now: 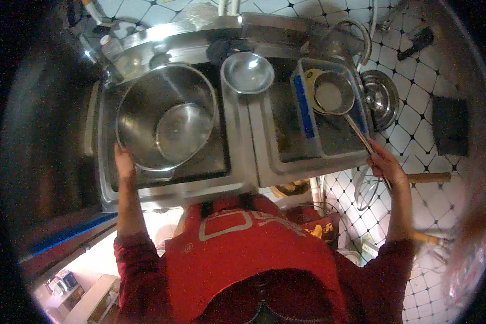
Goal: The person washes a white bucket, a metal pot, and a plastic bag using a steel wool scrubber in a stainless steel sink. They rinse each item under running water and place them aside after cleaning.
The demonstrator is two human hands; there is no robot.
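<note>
A large metal pot (139, 103) stands tilted in the left basin (206, 174) of a steel double sink. My left hand (124, 163) grips its near left rim, the fingers partly hidden. My right hand (382, 163) is closed around the handle of a long-handled metal ladle (333, 94). The ladle's deep cup hangs over a clear plastic tub (326, 150) in the right basin, and a yellowish round item (312, 77) shows partly behind the cup. Between the basins, at the back, sits a shiny metal bowl (248, 73).
A metal lid (380, 99) leans at the sink's right side. A dark cloth-like lump (218, 50) lies behind the bowl. At the back left stands a bottle with a light cap (110, 43). A hose (364, 34) curves at the back right. Tiled surfaces surround the sink.
</note>
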